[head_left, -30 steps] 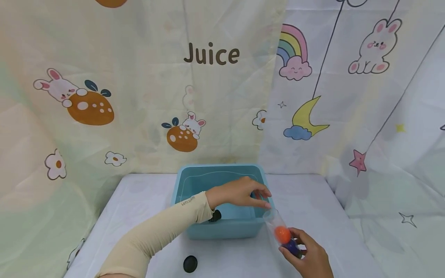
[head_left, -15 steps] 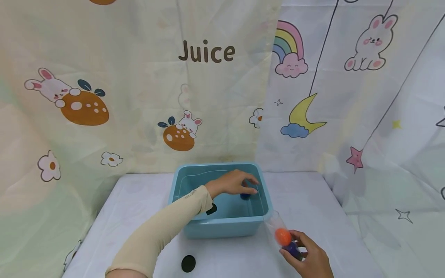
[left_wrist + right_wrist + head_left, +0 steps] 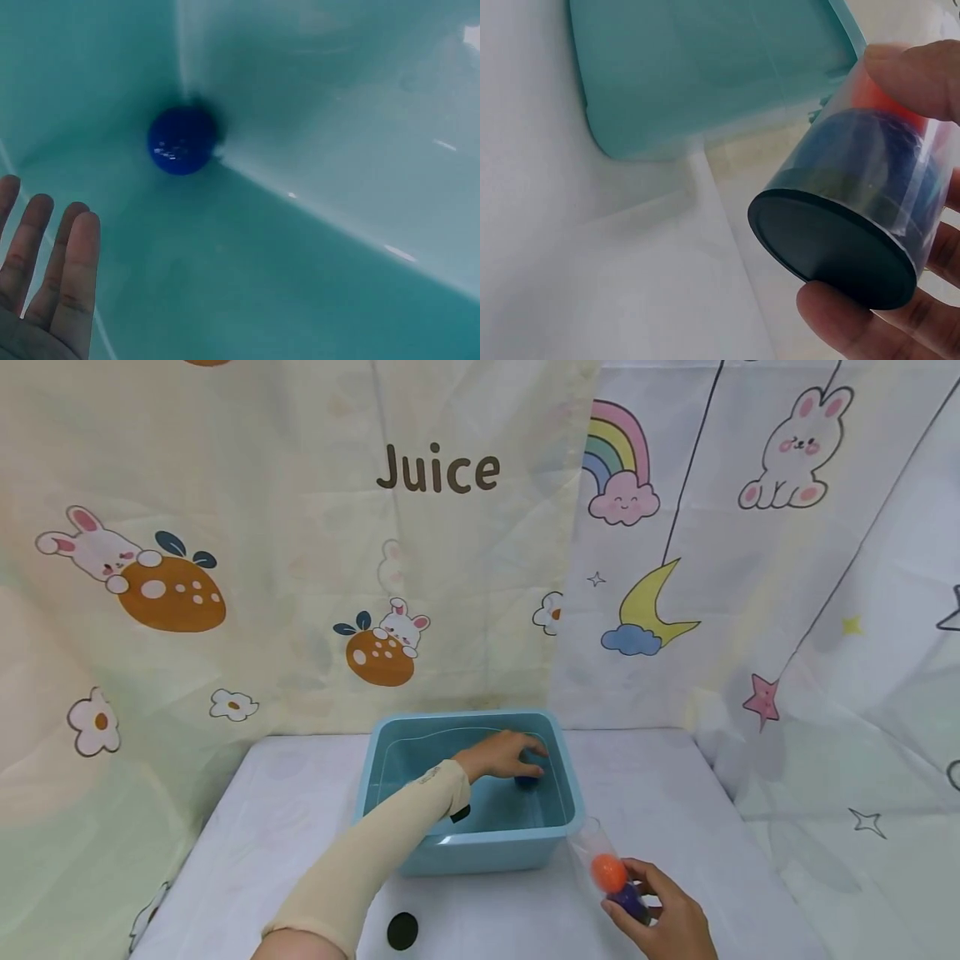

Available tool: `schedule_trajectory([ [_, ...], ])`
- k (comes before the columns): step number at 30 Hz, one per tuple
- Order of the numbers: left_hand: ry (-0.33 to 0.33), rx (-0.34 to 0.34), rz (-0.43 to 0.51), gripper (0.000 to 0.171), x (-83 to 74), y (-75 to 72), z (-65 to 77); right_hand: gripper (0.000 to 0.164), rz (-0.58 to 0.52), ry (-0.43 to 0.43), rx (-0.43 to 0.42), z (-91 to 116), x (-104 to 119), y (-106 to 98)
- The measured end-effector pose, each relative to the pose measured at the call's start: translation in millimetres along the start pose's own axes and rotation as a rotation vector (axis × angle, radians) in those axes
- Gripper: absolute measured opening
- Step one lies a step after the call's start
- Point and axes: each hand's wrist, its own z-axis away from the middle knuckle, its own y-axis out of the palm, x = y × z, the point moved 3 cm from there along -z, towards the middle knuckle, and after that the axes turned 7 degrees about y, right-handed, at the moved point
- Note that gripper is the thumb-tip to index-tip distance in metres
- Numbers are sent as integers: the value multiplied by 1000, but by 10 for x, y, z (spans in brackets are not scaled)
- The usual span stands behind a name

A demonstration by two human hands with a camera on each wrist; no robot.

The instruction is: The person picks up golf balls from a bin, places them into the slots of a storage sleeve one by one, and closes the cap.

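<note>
The left hand (image 3: 504,755), fingers extended, hovers near a glossy blue ball (image 3: 182,141) in the blue plastic basin (image 3: 487,856). The right hand (image 3: 670,917) clamps a clear plastic tube (image 3: 589,841) mouth-up, probably keeping its orange ball (image 3: 608,872) and dark-blue ball (image 3: 628,902) inside.

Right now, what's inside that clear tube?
The clear tube holds an orange ball and, nearer its black cap, a dark blue ball. Whatever the right hand covers can't be seen.

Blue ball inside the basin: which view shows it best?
The left wrist view, because the blue ball appears whole there, with nothing in front. The head view shows it partly hidden by the left hand; the right wrist view does not show this ball.
</note>
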Motion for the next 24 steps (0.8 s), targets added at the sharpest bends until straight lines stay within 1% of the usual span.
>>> schedule_trajectory([
  [5, -22, 13, -25, 42, 89, 39, -51, 66, 0, 2, -2, 0, 1, 2],
  [10, -61, 46, -77, 42, 181, 103, -93, 65, 4, -5, -2, -3, 5, 13],
  [13, -78, 77, -113, 45, 243, 180, -110, 65, 0, -15, -8, 2, -5, 11],
  [17, -98, 106, -122, 49, 312, 289, -131, 65, -2, -15, -14, 6, -37, -1],
  [21, -107, 102, -114, 46, 316, 337, -170, 67, 6, -5, -11, -12, -80, -3],
  [24, -104, 101, -140, 42, 313, 365, -205, 69, 9, 13, -2, -27, -110, 4],
])
